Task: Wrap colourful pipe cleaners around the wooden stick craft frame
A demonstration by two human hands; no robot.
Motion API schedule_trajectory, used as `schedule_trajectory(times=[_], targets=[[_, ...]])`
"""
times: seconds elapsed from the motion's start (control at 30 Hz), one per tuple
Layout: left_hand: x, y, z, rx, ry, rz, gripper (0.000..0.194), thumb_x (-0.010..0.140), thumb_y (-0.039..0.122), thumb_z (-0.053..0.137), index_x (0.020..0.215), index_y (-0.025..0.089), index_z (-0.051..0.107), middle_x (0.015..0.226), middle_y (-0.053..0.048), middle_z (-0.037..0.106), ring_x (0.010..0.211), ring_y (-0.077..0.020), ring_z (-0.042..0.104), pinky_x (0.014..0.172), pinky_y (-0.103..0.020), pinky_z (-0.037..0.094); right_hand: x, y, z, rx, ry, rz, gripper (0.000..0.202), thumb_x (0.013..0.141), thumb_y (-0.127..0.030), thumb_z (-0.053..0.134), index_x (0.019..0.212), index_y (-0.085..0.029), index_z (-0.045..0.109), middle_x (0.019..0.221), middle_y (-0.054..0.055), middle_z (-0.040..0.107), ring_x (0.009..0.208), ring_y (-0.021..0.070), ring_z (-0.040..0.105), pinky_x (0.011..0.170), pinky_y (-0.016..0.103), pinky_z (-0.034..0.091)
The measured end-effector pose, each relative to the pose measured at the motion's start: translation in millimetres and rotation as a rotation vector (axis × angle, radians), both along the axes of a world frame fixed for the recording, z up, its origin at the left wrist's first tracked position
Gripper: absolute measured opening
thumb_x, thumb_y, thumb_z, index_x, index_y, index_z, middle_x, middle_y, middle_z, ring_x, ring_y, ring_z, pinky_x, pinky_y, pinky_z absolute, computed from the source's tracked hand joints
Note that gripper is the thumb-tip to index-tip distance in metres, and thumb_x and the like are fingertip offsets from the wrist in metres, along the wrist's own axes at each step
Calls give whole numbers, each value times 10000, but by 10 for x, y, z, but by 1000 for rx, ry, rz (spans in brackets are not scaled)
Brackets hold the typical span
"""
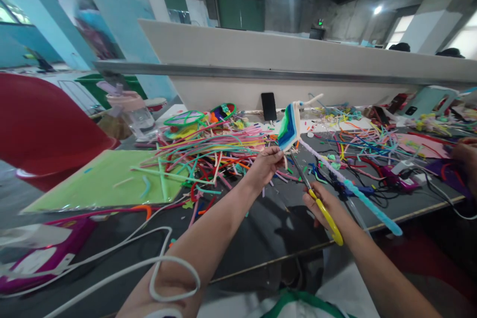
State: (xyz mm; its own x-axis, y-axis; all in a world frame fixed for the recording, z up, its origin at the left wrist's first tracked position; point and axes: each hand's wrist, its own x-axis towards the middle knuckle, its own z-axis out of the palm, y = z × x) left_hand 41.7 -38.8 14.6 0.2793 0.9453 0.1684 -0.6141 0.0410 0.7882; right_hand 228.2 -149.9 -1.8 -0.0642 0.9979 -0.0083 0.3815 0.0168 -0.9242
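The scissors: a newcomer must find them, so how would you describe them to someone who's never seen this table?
Find the dark table below the long pale partition. Over its near side, the person's right hand holds the scissors, blades pointing up toward the left hand. Their metal blades and yellow handle set them apart from the coloured stems on the table.

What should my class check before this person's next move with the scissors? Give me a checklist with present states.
1. Left hand gripping the striped blue, green and white craft piece: ok.
2. Right hand holding the yellow-handled scissors: ok.
3. Scissor tips well away from left fingers: not ok; they appear close.
4. Scissor blades fully closed: cannot tell.
5. White cable clear of the left forearm: not ok; it crosses it in view.
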Motion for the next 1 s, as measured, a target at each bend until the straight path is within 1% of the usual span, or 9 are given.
schedule_trajectory(times=[0.1,0.23,0.37,0.47,0.57,0.67,0.83,0.93,1.0], targets=[[9,-19,2,-1,18,-11,238,636,228,782,708,140,573,580,33,579,512,-82,554,542,-203,469,0,-14,12,-10,-12,33,516,705,-493,665,1149,-272,524,844,9,613,433,104,516,297,223,445],[14,-34,11,-35,-14,-19,241,624,195,791,724,133,581,600,36,588,529,-76,568,555,-194,482,-15,-28,32,13,-23,53,500,725,-488,645,1147,-257,511,818,2,584,462,115,531,316,234,472],[15,-52,34,-60,-20,-64,235,621,181,793,727,121,591,610,21,613,548,-90,598,579,-210,511,-28,-47,58,32,-52,28,408,759,-512,592,1060,-247,519,723,-20,541,399,90,480,284,201,418],[15,-72,63,-79,-10,-98,243,613,157,793,734,127,584,616,14,631,577,-116,630,607,-243,539,-15,-73,93,37,-67,3,384,766,-540,569,1006,-244,524,694,-26,532,373,74,454,273,181,390],[10,-88,93,-78,29,-142,244,620,144,787,750,125,581,606,4,639,578,-131,645,620,-262,553,17,-101,112,26,-64,1,407,756,-556,574,1022,-252,530,697,-27,540,377,76,460,271,178,382],[-5,-92,109,-78,68,-206,240,635,151,782,748,122,572,613,-13,650,595,-145,664,638,-267,558,54,-123,101,15,-11,3,459,746,-566,580,1071,-248,514,655,-36,509,398,92,470,273,179,379],[-13,-97,91,-99,77,-260,249,643,153,783,759,119,565,635,-24,656,601,-147,674,621,-240,553,100,-149,94,14,-30,35,406,761,-547,572,1024,-241,523,589,-61,459,342,73,401,276,193,357],[16,-107,70,-108,66,-283,265,627,144,791,756,121,561,635,-18,651,591,-145,671,615,-241,553,105,-164,119,15,-51,25,410,772,-558,546,1032,-241,535,605,-54,474,342,75,414,289,203,365],[30,-107,63,-108,61,-290,272,618,145,795,753,122,560,630,-15,647,581,-144,666,612,-246,551,108,-182,137,17,-74,7,428,768,-561,549,1052,-240,538,657,-38,508,360,78,445,298,204,373]])
